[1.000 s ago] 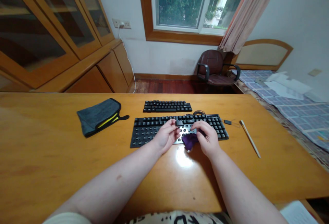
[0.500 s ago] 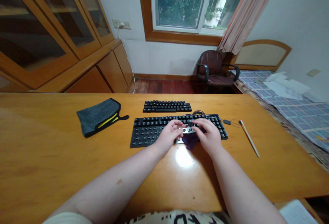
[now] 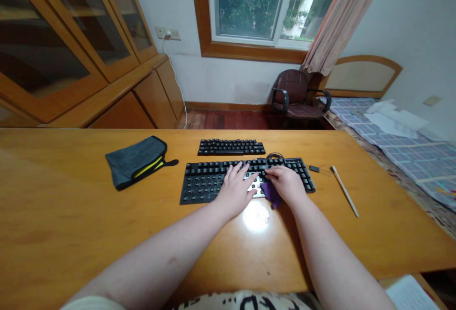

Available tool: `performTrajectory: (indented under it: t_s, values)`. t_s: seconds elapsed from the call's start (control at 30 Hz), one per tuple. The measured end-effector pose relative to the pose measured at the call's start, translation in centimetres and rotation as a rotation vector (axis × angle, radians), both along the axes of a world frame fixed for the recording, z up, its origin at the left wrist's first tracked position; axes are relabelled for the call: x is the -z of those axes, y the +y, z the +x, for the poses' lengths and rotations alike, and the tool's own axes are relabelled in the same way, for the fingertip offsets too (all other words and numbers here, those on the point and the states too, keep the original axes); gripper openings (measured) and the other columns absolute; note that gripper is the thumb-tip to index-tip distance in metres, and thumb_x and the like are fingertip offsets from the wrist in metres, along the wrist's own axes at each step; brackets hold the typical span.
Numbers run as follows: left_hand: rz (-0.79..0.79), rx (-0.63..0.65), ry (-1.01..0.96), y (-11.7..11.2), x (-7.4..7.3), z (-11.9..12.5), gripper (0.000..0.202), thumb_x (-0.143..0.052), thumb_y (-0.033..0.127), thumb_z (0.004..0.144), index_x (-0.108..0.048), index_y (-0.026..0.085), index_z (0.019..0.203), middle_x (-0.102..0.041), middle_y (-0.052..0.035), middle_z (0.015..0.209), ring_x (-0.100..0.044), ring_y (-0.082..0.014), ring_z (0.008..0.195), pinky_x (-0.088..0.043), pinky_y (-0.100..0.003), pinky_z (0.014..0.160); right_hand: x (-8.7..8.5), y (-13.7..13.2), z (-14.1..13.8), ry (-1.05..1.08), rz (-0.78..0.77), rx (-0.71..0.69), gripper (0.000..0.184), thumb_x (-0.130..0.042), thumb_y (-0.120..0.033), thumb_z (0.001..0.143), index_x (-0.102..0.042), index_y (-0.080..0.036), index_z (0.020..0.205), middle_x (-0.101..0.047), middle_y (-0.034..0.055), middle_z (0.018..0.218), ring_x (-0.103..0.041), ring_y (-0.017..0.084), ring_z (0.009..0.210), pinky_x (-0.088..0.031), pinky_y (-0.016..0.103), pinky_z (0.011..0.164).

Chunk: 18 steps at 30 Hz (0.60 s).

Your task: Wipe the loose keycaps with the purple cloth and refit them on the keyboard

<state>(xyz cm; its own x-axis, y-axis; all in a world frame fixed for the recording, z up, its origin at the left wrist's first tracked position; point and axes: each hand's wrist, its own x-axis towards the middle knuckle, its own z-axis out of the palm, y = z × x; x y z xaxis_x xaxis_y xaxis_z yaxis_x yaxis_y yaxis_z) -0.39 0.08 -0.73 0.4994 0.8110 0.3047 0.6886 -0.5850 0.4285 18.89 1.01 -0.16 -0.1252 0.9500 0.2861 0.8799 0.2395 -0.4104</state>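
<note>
A black full-size keyboard [image 3: 199,184] lies in front of me; many of its keycaps are off, baring the switches and a shiny plate in the middle. My left hand [image 3: 236,185] rests on this middle part, open, fingers spread over the keys. Beside it, my right hand [image 3: 285,183] has thumb and fingertips pinched together at the keyboard's upper keys, on what looks like a small dark keycap [image 3: 264,172], mostly hidden. A purple cloth [image 3: 272,195] shows under the right palm, over the keyboard's front edge.
Behind the keyboard lie a block of black keycaps [image 3: 231,147] in rows and a coiled cable [image 3: 275,156]. To the left is a grey cloth [image 3: 137,160] with yellow lining. A small dark wire tool [image 3: 314,169] and a pale brush [image 3: 345,191] lie to the right.
Both hands were raised together over the keyboard with a dark keycap by the right fingers. The left hand has spread and flattened onto the keyboard; the right fingertips have lowered to the keys.
</note>
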Motion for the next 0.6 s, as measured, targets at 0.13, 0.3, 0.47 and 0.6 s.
performTrajectory:
  t_s: [0.13, 0.3, 0.47, 0.6]
  values:
    - [-0.007, -0.003, 0.047, 0.05, 0.28, 0.05, 0.051, -0.058, 0.034, 0.076, -0.045, 0.027, 0.125, -0.036, -0.0104, 0.137, -0.020, -0.0297, 0.130, -0.012, -0.054, 0.104, 0.09, 0.13, 0.17, 0.000, 0.024, 0.008, 0.017, -0.055, -0.023, 0.079, -0.070, -0.025, 0.086, -0.069, 0.0022, 0.090, -0.063, 0.019, 0.082, -0.049, 0.030, 0.073]
    - [0.002, 0.001, 0.082, 0.14, 0.66, 0.14, 0.051, -0.056, 0.035, 0.077, -0.043, 0.028, 0.126, -0.034, -0.0100, 0.138, -0.019, -0.0298, 0.131, -0.011, -0.055, 0.104, 0.18, 0.20, 0.32, -0.002, 0.045, -0.027, 0.018, -0.054, -0.023, 0.080, -0.071, -0.027, 0.085, -0.069, 0.0017, 0.090, -0.063, 0.018, 0.082, -0.049, 0.030, 0.074]
    - [0.003, 0.004, 0.071, 0.18, 0.83, 0.16, 0.052, -0.056, 0.036, 0.077, -0.042, 0.028, 0.127, -0.034, -0.0100, 0.139, -0.019, -0.0300, 0.131, -0.010, -0.054, 0.105, 0.10, 0.21, 0.21, -0.004, 0.041, -0.030, 0.017, -0.054, -0.024, 0.080, -0.071, -0.027, 0.084, -0.069, 0.0014, 0.090, -0.063, 0.018, 0.082, -0.049, 0.030, 0.074]
    - [0.006, -0.001, 0.076, 0.16, 0.87, 0.15, 0.053, -0.056, 0.036, 0.077, -0.042, 0.027, 0.127, -0.034, -0.0101, 0.138, -0.019, -0.0299, 0.131, -0.009, -0.054, 0.105, 0.03, 0.18, 0.23, -0.007, 0.033, -0.015, 0.017, -0.055, -0.024, 0.079, -0.071, -0.027, 0.084, -0.068, 0.0013, 0.091, -0.063, 0.018, 0.082, -0.049, 0.029, 0.074]
